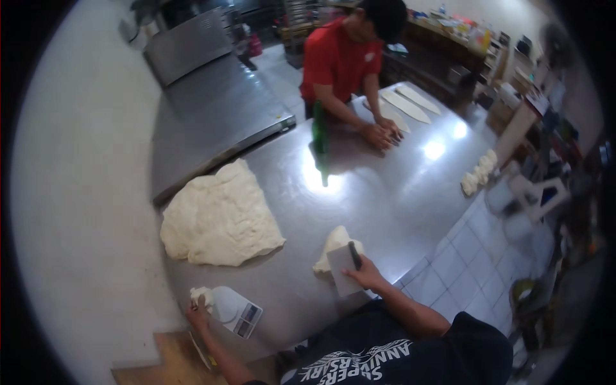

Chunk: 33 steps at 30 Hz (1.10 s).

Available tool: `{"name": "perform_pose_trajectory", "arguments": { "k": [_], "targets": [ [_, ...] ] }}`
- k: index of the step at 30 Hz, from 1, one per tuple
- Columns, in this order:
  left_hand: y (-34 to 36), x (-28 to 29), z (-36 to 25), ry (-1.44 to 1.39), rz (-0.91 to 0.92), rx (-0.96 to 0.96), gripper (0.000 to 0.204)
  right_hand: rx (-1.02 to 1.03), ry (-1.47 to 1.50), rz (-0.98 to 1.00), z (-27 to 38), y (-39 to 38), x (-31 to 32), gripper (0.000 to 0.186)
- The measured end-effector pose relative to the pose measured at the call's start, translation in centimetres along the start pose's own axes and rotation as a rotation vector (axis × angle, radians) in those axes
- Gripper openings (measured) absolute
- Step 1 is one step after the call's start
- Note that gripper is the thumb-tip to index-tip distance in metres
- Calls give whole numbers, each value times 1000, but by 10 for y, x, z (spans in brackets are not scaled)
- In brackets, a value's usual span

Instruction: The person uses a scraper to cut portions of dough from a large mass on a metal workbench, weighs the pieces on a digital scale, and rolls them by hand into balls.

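My left hand [198, 312] is closed around a small lump of dough [201, 296], at the left side of a white kitchen scale [226, 305]. In my right hand [367, 274] is a dough scraper [340, 269] with a wide flat blade and a dark handle. The blade stands right at the near side of a medium piece of dough [335, 239] and partly covers it; I cannot tell whether it touches. A large, thick slab of dough [221, 215] lies beyond the scale, on the left part of the metal table [292, 282].
Across the table a co-worker in a red shirt [340, 61] presses both hands [383, 133] on the tabletop, beside long flat dough strips [407, 107]. A green bottle-like object [319, 147] is near them. Several dough pieces [479, 173] sit at the right edge. A steel counter [215, 119] adjoins the left.
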<state>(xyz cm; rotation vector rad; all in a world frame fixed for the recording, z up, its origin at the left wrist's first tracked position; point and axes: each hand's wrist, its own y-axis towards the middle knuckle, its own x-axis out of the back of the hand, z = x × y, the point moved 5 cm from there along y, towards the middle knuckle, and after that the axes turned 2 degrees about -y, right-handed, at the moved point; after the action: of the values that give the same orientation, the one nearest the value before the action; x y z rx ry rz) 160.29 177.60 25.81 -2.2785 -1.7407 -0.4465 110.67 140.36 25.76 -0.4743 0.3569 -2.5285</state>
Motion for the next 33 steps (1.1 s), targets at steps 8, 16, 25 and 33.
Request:
{"name": "perform_pose_trajectory", "arguments": {
  "k": [8, 16, 25, 33],
  "targets": [
    [-81, -147, -192, 98, 205, -264, 57, -72, -20, -170, -21, -4, 73, 57],
    [-241, -410, -366, -216, 805, -850, 40, -268, 135, -405, -58, -48, 203, 64],
    [-467, -620, -452, -540, 995, -1142, 47, -333, 317, -874, -126, -126, 308, 45],
    [-502, -710, -276, -62, 1797, -715, 88, -328, 258, -876, -159, -113, 324, 36]
  ]
}}
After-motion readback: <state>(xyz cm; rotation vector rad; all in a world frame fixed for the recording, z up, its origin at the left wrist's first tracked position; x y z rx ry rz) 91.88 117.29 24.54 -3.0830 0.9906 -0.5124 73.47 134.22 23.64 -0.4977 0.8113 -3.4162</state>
